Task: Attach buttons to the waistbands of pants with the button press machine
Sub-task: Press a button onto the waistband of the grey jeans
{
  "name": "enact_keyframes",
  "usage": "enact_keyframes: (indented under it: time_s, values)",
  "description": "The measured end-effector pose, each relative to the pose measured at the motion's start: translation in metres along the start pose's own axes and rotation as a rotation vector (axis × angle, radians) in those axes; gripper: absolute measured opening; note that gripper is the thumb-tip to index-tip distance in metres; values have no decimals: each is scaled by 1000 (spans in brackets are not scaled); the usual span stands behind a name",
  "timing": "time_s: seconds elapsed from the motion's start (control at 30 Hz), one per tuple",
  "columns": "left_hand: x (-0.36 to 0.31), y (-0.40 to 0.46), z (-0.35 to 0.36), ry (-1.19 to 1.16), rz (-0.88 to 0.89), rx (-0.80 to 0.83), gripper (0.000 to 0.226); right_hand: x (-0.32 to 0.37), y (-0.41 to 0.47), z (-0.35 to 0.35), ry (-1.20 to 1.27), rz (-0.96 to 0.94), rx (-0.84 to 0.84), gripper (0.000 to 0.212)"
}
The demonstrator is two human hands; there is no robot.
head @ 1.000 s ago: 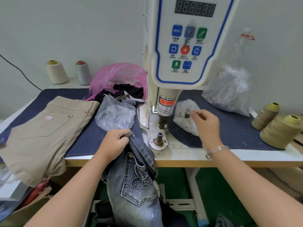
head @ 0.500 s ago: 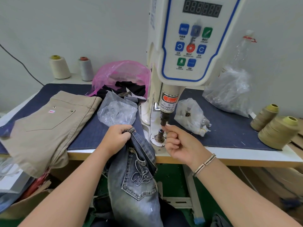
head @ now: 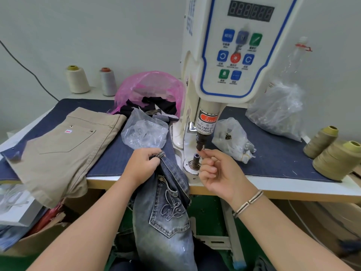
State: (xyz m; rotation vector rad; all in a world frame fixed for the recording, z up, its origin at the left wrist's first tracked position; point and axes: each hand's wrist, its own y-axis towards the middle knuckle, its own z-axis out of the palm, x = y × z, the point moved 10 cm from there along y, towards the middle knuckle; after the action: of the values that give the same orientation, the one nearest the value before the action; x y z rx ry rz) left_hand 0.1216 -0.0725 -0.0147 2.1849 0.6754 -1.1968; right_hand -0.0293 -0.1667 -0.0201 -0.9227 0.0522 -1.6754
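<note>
1. At the desk's left edge, folded khaki trousers [head: 64, 145] lie on the dark blue denim mat [head: 273, 153] and hang over the front left corner.
2. Behind them, at the back left corner, a cream thread cone [head: 77, 79] and a grey thread cone [head: 107, 81] stand upright side by side.
3. A crumpled clear plastic bag [head: 144, 132] sits between the trousers and the white button press machine [head: 224, 61], with a pink plastic bag [head: 150, 89] behind it.
4. Your left hand [head: 141, 166] grips the waistband of the faded blue jeans [head: 166, 216] at the front edge, just left of the machine's base. The jeans' long axis runs downward: waistband up at the desk edge, legs hanging below it, embroidered back pocket facing you.
5. The small metal lower die post [head: 196, 159] stands upright on its round plate; the dark punch tip [head: 200, 144] hangs directly above it with a narrow gap between.
6. Your right hand [head: 218, 173] is curled, thumb and forefinger pinched together right at that gap; what they pinch is too small to tell.
7. Right of the machine lies a small clear bag of metal parts [head: 232, 139], with a larger clear bag [head: 277, 112] behind it.
8. At the right edge, two olive thread cones [head: 336, 159] lean close together; bare mat lies open between them and the small bag.
</note>
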Motion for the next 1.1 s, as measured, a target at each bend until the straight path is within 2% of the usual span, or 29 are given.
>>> enact_keyframes:
  time_s: [0.23,0.33,0.63,0.73,0.93,1.03,1.1]
  values:
    - [-1,-3,-5,16,0,-48,23,-2,-2,5,57,19,-10,6]
    - [2,-1,-3,25,-15,-31,19,-2,-2,3,49,38,-28,13]
    - [6,2,-2,40,-21,-21,17,-2,-8,5,88,-1,-101,11]
    - [6,2,-1,35,-27,-21,16,-2,-9,8,98,-17,-70,9]
    - [7,3,1,39,-57,21,15,-18,-15,15,240,-12,60,29]
    - [6,4,2,40,-50,33,12,-42,-14,33,69,31,130,37]
    - [6,4,1,41,-53,34,18,-49,-3,49,-182,6,103,27]
